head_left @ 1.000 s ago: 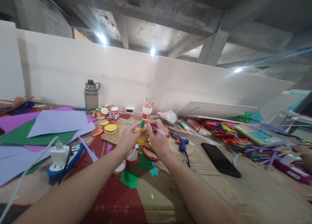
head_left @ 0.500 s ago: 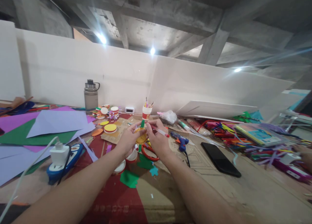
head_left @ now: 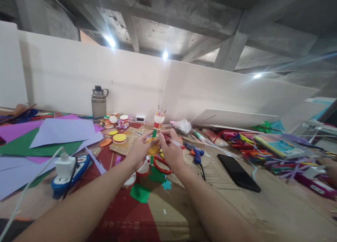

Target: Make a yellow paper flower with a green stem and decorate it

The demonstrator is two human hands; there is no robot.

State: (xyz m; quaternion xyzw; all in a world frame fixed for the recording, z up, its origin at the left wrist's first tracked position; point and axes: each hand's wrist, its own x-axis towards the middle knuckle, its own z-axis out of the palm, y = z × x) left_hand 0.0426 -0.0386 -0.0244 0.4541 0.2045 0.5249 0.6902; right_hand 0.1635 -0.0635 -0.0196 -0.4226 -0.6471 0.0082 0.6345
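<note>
My left hand (head_left: 139, 150) is closed on a round yellow disc (head_left: 152, 149) with dark markings and a green strip (head_left: 154, 133) showing above and below it. My right hand (head_left: 171, 147) is closed round a red-capped pen (head_left: 176, 142), its fingertips at the disc's right edge. The pen's tip is hidden by the fingers. Just beneath my hands lie red-handled scissors (head_left: 164, 169), white-and-red paper cups (head_left: 143, 168), green paper scraps (head_left: 140, 193) and a small blue flower shape (head_left: 166, 184).
Left are coloured paper sheets (head_left: 61, 133), a blue power strip (head_left: 71, 179) and a bottle (head_left: 99, 103). A cup of tools (head_left: 159, 121) stands behind. Right are a glue gun (head_left: 197, 154), a phone (head_left: 238, 172), pipe cleaners (head_left: 243, 143) and part of another person's hand (head_left: 328, 165).
</note>
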